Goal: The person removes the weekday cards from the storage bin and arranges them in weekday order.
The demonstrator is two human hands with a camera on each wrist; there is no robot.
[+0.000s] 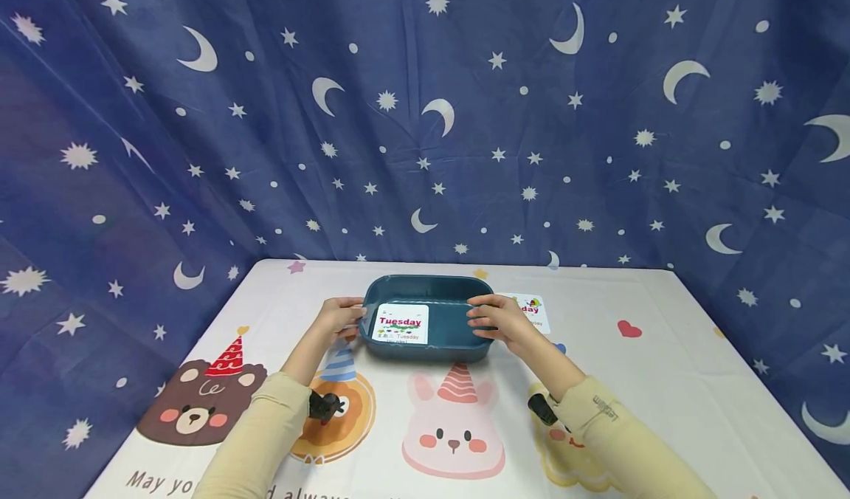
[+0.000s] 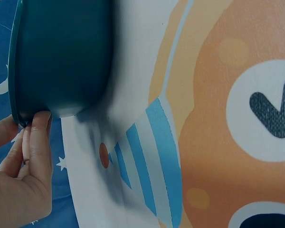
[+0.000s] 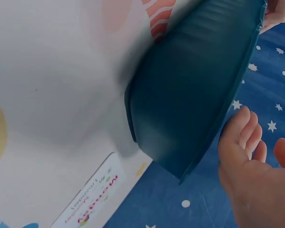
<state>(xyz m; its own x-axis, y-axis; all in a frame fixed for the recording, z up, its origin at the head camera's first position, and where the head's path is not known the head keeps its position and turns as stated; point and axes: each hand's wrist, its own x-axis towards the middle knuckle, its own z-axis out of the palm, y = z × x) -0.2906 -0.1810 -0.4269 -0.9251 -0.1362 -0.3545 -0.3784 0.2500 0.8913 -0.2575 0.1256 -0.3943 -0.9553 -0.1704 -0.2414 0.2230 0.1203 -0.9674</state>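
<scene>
A dark teal oblong tub [image 1: 458, 353] is at the far middle of the table. Inside it, to the left, lies a white card printed "Tuesday" [image 1: 401, 324]. My left hand [image 1: 337, 317] pinches the tub's left rim between thumb and fingers; the left wrist view shows this hand [image 2: 26, 164] at the rim. At the tub's right end is my right hand [image 1: 501, 319], fingers loosely bent. In the right wrist view this hand [image 3: 251, 166] looks apart from the tub [image 3: 180, 99]. A "Monday" card [image 3: 92, 194] lies on the table, partly hidden by my right hand in the head view.
The white tablecloth [image 1: 631, 381] carries printed animals, hearts and lettering. Behind the table hangs a blue curtain [image 1: 425, 115] with moons and stars. Dark wrist devices [image 1: 323, 405] sit by both sleeves.
</scene>
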